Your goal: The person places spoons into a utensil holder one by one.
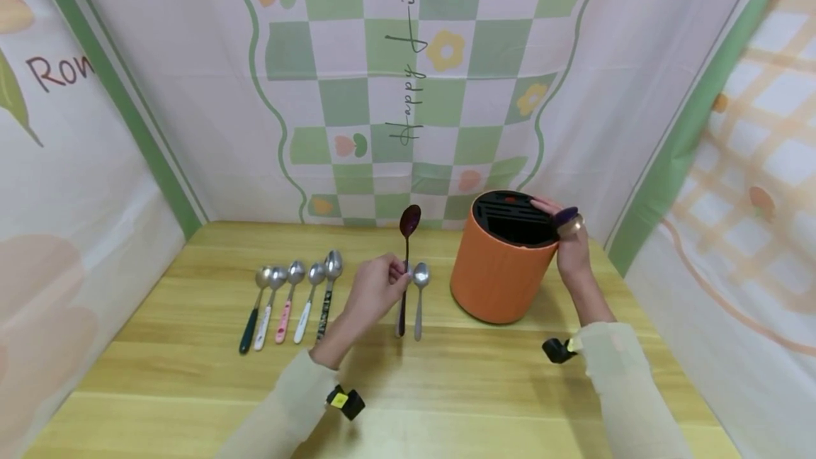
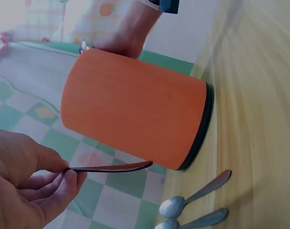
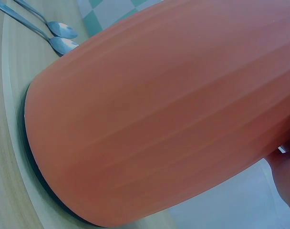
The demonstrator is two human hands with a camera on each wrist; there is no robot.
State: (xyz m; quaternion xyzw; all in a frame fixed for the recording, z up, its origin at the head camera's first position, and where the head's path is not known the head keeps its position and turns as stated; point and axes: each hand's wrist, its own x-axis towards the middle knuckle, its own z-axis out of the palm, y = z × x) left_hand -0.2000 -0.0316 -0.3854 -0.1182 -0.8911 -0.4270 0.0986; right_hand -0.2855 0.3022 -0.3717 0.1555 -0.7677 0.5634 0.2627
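My left hand pinches a dark, shiny spoon by its handle, bowl upward. In the left wrist view the handle points toward the table. Below it lie two silver spoons, one partly hidden by the dark spoon. To the right stands an orange utensil holder with a black slotted top. My right hand rests against its right side, fingers laid along the rim; the thumb is hidden. A dark spoon bowl and a gold one overlap this hand at the rim; their handles are hidden.
Several spoons with coloured or patterned handles lie in a row on the wooden table at left, among them a pink-handled spoon. A printed curtain hangs behind the table and along both sides.
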